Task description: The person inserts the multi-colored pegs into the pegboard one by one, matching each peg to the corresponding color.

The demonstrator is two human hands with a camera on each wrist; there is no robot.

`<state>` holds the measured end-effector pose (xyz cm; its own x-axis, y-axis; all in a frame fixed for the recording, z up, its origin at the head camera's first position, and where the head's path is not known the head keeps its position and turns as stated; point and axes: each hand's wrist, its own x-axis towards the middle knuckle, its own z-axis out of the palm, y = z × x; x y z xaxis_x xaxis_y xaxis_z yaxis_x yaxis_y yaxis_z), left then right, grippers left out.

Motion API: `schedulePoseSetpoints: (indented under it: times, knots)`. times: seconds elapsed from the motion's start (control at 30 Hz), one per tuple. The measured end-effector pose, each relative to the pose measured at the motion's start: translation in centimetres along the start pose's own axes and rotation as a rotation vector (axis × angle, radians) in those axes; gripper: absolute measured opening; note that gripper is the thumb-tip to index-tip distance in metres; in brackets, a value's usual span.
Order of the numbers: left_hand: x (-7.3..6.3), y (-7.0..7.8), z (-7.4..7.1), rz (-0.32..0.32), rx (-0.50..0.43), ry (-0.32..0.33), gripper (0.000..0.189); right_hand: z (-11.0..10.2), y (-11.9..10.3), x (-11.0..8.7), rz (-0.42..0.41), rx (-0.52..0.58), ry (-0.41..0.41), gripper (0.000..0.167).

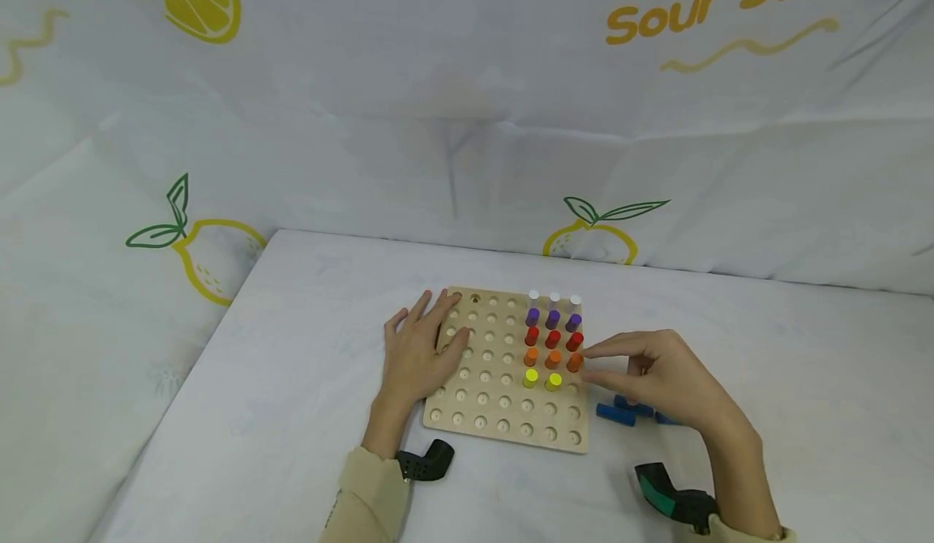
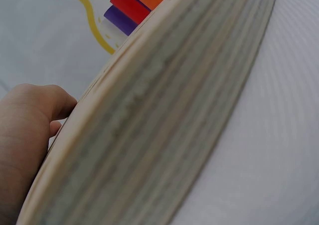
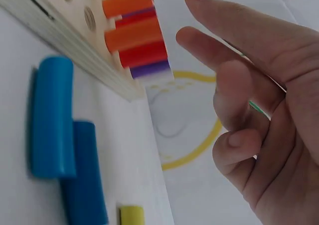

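A wooden pegboard [image 1: 481,365] lies on the table, its right-hand columns holding upright pegs in rows: white [image 1: 554,300], purple [image 1: 553,319], red [image 1: 553,339], orange [image 1: 553,359] and two yellow [image 1: 553,382]. My left hand [image 1: 417,357] rests on the board's left edge with fingers spread. Beside the right edge, my right hand [image 1: 657,373] hovers near the rightmost orange peg [image 1: 575,362]. In the right wrist view its thumb and forefinger stand apart from the pegs with nothing between them, and the other fingers are loosely bent.
Several loose blue pegs [image 1: 616,414] lie right of the board, under the right hand. A loose yellow peg [image 3: 132,215] shows on the table in the right wrist view. A white cloth with lemon prints [image 1: 591,239] hangs behind the table.
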<state>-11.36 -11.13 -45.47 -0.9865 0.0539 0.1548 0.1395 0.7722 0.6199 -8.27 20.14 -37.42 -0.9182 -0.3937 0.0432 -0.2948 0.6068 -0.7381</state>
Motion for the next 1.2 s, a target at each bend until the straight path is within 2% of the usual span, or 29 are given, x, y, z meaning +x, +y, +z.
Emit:
schedulePoseSetpoints:
  times: [0.2, 0.33, 0.7, 1.2]
  knots:
    - [0.0, 0.0, 0.0, -0.004, -0.006, -0.003, 0.056, -1.4, 1.4, -0.9, 0.058, -0.108, 0.113, 0.023]
    - [0.0, 0.1, -0.1, -0.005, -0.007, -0.004, 0.055, -2.3, 2.3, -1.5, 0.090, -0.153, 0.140, 0.024]
    - [0.0, 0.2, -0.1, -0.009, -0.004, -0.008, 0.055, -3.4, 3.9, -2.1, 0.290, -0.211, 0.019, 0.030]
    - [0.0, 0.0, 0.0, -0.008, -0.005, -0.006, 0.056, -3.4, 5.0, -2.2, 0.389, -0.267, -0.061, 0.036]
